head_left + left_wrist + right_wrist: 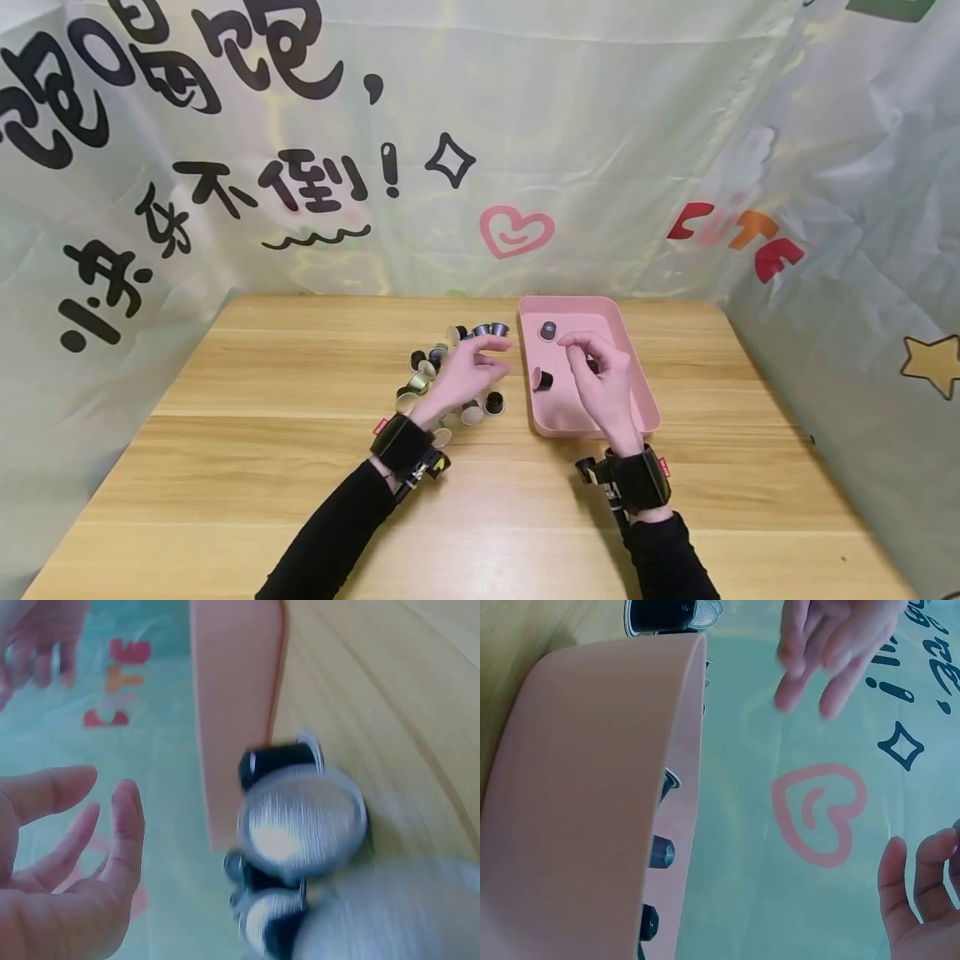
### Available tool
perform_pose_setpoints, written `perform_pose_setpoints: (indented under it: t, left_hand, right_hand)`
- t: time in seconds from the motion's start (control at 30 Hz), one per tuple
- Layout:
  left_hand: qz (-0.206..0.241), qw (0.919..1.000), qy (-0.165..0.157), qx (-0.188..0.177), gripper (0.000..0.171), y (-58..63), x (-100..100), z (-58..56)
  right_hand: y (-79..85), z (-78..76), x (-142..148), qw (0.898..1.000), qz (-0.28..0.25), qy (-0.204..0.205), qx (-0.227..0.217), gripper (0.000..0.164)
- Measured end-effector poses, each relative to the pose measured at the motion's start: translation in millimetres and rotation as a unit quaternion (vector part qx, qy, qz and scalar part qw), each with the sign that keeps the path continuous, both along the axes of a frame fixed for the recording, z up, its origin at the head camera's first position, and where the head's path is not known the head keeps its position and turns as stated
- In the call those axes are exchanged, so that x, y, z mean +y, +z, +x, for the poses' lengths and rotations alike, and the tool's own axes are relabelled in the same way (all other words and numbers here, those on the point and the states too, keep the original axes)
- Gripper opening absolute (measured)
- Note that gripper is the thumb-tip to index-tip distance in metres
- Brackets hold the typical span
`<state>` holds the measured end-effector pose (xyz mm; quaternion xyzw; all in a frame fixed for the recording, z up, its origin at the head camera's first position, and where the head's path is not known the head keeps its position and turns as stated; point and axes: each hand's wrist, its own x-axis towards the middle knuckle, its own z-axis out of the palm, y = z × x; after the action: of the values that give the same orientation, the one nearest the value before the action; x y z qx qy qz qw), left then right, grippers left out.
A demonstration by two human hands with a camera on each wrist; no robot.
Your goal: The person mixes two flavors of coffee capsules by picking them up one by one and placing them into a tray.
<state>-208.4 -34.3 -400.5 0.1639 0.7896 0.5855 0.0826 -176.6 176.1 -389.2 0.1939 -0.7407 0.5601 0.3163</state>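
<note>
My left hand (467, 375) hovers over a loose pile of coffee capsules (419, 382), thumb and fingers apart with nothing between them. Silver-lidded capsules (304, 821) stand close to that hand in the left wrist view, some of them blurred. Above the pink tray (647, 408) is my right hand (602, 379), its fingers loosely bent and holding nothing in the right wrist view. Inside the tray lie a grey capsule (548, 331), a black one (542, 379) tipped on its side, and another dark capsule (592, 365) partly hidden by the right hand.
Under everything is a light wooden table (300, 492). A printed cloth (600, 125) hangs behind it and along both sides. A black capsule (494, 403) stands at the pile's right edge, a short way left of the tray.
</note>
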Motion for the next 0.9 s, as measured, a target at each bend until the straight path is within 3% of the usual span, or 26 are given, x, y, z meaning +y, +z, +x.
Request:
perform_pose_setpoints:
  t: [0.17,0.3,0.47,0.7,0.9]
  left_hand:
    - [0.016,0.9992,0.031,0.017,0.034,1.4,-27,8.8]
    - [0.025,0.9980,0.050,0.031,0.032,0.1,-44,15.2]
    - [0.038,0.9968,0.066,0.025,0.034,-1.7,-60,21.9]
    - [0.039,0.9957,0.077,0.033,0.036,-5.8,-71,25.9]
    - [0.038,0.9954,0.080,0.038,0.034,-6.1,-75,26.5]
  right_hand:
    - [-0.5,1.2,-3,0.998,0.035,-0.001,-0.044,0.018]
    - [-1.8,2.5,-6,0.990,0.096,0.028,-0.104,0.018]
    - [-4.5,4.9,-16,0.966,0.204,0.070,-0.142,0.022]
    - [-14.6,6.4,-34,0.942,0.306,0.092,-0.105,0.024]
    - [-22.5,9.4,-42,0.907,0.400,0.081,-0.107,0.032]
